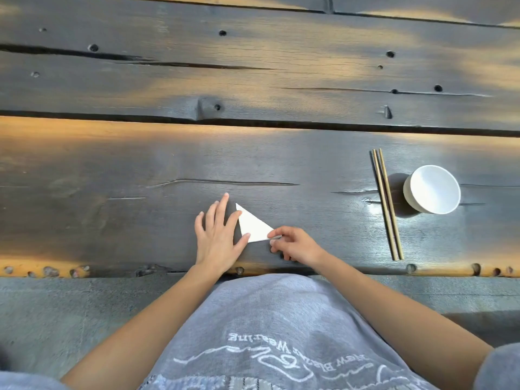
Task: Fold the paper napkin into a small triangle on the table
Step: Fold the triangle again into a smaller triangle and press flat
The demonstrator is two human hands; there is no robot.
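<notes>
A white paper napkin (253, 225) lies folded into a small triangle on the dark wooden table (140, 170), near the front edge. My left hand (218, 235) rests flat beside its left edge, fingers spread, thumb and index fingertip touching the napkin. My right hand (295, 244) pinches the napkin's right corner between thumb and index finger, the other fingers curled under.
A pair of wooden chopsticks (387, 204) lies to the right, pointing away from me. A white bowl (433, 189) stands just right of them. The table's front edge (112, 270) runs right in front of my body.
</notes>
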